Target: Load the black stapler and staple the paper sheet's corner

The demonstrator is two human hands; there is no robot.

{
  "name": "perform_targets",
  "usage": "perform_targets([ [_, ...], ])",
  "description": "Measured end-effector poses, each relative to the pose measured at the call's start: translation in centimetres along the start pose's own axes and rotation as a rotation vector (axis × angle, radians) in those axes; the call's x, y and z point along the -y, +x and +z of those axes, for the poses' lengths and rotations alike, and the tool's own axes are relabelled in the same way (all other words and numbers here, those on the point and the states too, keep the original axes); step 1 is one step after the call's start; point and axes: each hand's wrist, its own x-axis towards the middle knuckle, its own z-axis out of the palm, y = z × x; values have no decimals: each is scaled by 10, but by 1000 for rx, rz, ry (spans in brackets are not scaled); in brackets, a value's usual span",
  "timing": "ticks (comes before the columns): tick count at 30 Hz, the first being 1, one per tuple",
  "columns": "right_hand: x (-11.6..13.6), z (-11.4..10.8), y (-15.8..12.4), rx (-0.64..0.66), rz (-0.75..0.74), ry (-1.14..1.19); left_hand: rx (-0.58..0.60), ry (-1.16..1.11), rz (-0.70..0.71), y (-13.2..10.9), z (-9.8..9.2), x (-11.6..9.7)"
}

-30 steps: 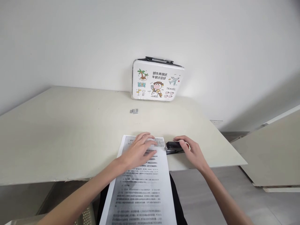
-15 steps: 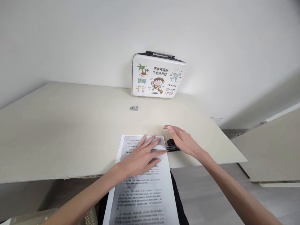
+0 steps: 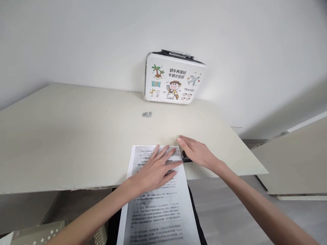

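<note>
A printed sheet of paper (image 3: 158,204) lies over the table's near edge and hangs down toward me. My left hand (image 3: 154,168) rests flat on its top part, fingers spread. Flat too, with its fingers together, my right hand (image 3: 196,152) presses down on a black stapler (image 3: 186,158) at the paper's top right corner. Only a sliver of the stapler shows under the palm.
The cream table (image 3: 76,136) stands against a white wall. A white cartoon-printed case (image 3: 173,80) with a black handle leans on the wall at the back. A small strip of grey staples (image 3: 146,114) lies mid-table. Another pale board (image 3: 298,160) sits to the right.
My right hand let go of the stapler's side, rose over it and now lies flat on top, covering it. The left hand stayed on the paper, fingers more spread.
</note>
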Motion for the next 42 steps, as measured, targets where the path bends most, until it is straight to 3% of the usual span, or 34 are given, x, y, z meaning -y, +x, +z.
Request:
perform_targets([
  [32,7,8,4,-12,46,-135,-26,18,-5,-3,3,-2],
  [42,-1,23,8,-24,33,-309,-29,3,9,-2,5,0],
])
